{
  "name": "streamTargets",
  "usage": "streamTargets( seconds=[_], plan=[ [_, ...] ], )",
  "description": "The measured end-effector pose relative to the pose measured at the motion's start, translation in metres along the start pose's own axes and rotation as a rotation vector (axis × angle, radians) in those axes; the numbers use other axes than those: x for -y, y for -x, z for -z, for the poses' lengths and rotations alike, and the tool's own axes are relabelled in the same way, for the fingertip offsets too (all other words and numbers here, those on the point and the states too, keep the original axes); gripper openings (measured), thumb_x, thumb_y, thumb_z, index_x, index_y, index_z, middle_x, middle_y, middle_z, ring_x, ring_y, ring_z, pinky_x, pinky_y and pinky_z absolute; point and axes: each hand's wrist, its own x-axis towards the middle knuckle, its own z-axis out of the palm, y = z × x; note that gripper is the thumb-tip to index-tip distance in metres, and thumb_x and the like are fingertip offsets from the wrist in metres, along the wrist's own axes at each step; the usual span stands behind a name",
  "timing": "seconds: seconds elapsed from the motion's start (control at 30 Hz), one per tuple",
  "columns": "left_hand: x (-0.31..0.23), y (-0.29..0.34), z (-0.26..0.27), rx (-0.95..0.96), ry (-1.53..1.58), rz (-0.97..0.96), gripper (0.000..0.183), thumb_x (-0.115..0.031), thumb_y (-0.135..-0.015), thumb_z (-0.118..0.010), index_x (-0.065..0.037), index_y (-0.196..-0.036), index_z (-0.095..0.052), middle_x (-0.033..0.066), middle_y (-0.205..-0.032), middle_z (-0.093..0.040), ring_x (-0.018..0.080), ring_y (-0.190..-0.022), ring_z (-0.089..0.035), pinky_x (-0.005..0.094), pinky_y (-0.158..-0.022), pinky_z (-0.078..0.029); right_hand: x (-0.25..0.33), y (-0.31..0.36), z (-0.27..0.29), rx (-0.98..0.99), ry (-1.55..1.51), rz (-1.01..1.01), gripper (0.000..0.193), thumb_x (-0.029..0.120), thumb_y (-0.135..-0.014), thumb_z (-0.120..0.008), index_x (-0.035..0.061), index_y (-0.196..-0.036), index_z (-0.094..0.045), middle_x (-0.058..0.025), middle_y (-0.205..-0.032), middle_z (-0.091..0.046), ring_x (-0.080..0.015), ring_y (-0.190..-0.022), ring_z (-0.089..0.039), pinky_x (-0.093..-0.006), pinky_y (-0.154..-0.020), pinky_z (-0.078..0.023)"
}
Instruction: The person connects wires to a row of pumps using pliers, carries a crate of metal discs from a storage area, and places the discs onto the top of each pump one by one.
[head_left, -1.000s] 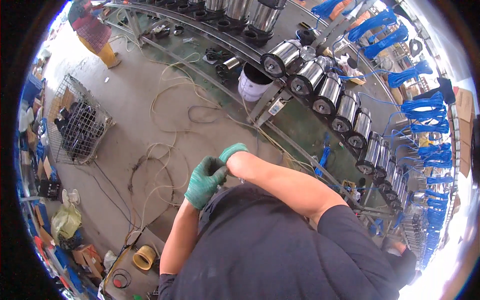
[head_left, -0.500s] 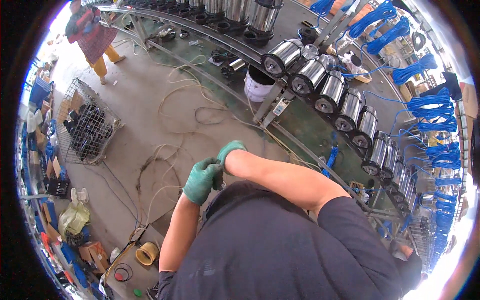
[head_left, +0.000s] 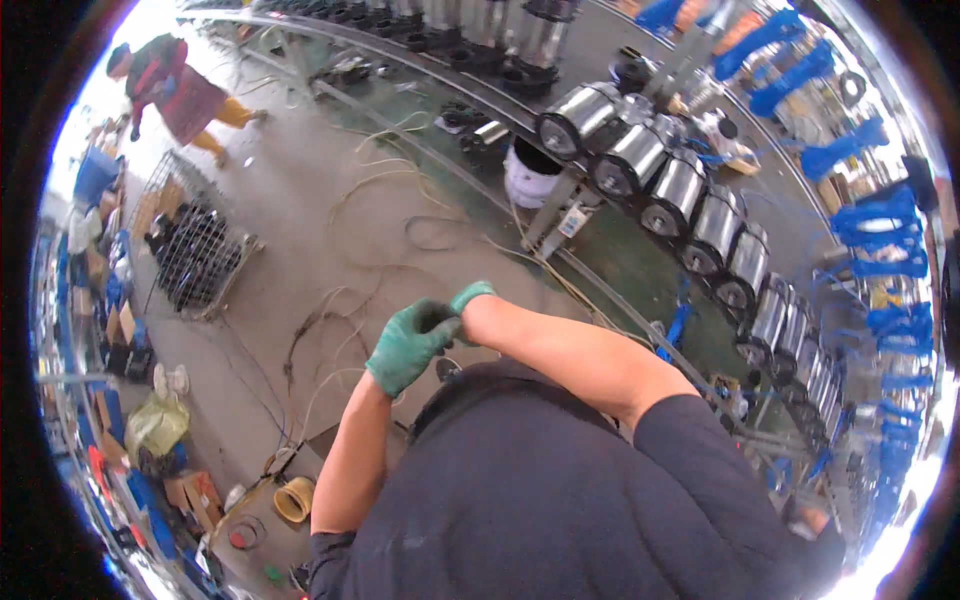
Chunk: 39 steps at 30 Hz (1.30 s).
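Observation:
My left hand (head_left: pixel 405 347), in a green work glove, is in front of my body with its fingers curled into a pinch. Its fingertips meet the edge of my right hand (head_left: pixel 472 297), which wears a matching glove. Whatever the pinch holds is hidden; it may be the glove's fabric. The fingers of my right hand are out of sight beyond the left hand and the wrist. Just under the hands, close to my dark shirt, a small round dark and silver part (head_left: pixel 448 369) shows in part.
Shiny metal cylinders (head_left: pixel 670 190) line a conveyor on the right, with coiled blue cables (head_left: pixel 880 220) beyond. A white bucket (head_left: pixel 530 178) stands under it. Hoses (head_left: pixel 340 215) cross the floor. On the left are a wire basket (head_left: pixel 205 260) of black parts and a walking person (head_left: pixel 180 95).
My left hand's fingers have risen slightly and bent more beside my right hand. The surroundings have shifted a little rightward in view. The person at the far left has turned and leaned.

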Motion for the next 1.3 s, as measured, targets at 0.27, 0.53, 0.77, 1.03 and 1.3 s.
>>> streamTargets(
  seconds=[0.27, 0.53, 0.77, 1.03, 1.3],
  plan=[
    [-0.015, -0.007, -0.007, 0.000, -0.167, 0.163, 0.028, -0.018, -0.091, -0.074, 0.003, -0.107, -0.068, 0.0075, -0.089, -0.071, 0.0130, -0.077, -0.063, 0.0303, -0.074, -0.054, 0.000, 0.016, -0.001, -0.075, 0.110, -0.041, 0.031, 0.033, -0.084, -0.067, 0.0227, -0.113, -0.075, -0.0012, -0.112, -0.075, -0.0230, -0.105, -0.070, -0.0406, -0.086, -0.055],
    [-0.014, -0.021, -0.010, 0.083, -0.250, 0.211, 0.033, -0.022, -0.090, -0.068, 0.003, -0.112, -0.068, 0.0084, -0.089, -0.071, 0.0133, -0.074, -0.063, 0.0295, -0.068, -0.053, -0.003, 0.031, 0.004, -0.095, 0.335, 0.040, 0.037, 0.038, -0.084, -0.071, 0.0244, -0.119, -0.074, 0.0010, -0.120, -0.073, -0.0241, -0.112, -0.069, -0.0576, -0.093, -0.051],
    [0.002, -0.018, -0.018, 0.134, 0.392, 0.225, 0.028, -0.021, -0.092, -0.066, -0.003, -0.114, -0.066, 0.0036, -0.091, -0.064, 0.0111, -0.079, -0.058, 0.0293, -0.067, -0.051, -0.034, 0.003, -0.008, -0.297, -0.369, 0.454, 0.046, 0.044, -0.083, -0.067, 0.0151, -0.119, -0.071, -0.0113, -0.115, -0.073, -0.0304, -0.109, -0.068, -0.0404, -0.093, -0.054],
    [0.130, 0.081, 0.018, -0.794, 0.433, 0.253, 0.034, -0.024, -0.095, -0.064, 0.001, -0.118, -0.064, 0.0078, -0.093, -0.068, 0.0143, -0.081, -0.063, 0.0315, -0.073, -0.054, -0.132, -0.067, -0.095, -0.251, -0.918, 0.503, 0.053, 0.040, -0.101, -0.056, 0.0022, -0.138, -0.058, -0.0170, -0.141, -0.058, -0.0280, -0.128, -0.056, -0.0378, -0.107, -0.043],
    [0.308, 0.289, -0.142, -1.341, 0.522, 0.823, 0.023, -0.021, -0.089, -0.059, 0.001, -0.092, -0.067, 0.0105, -0.074, -0.067, 0.0186, -0.060, -0.062, 0.0351, -0.055, -0.052, -0.368, -0.158, -0.265, 0.245, 0.341, 0.200, 0.050, 0.048, -0.097, -0.054, 0.0069, -0.121, -0.071, -0.0170, -0.121, -0.071, -0.0339, -0.110, -0.068, -0.0439, -0.094, -0.052]
  ],
)
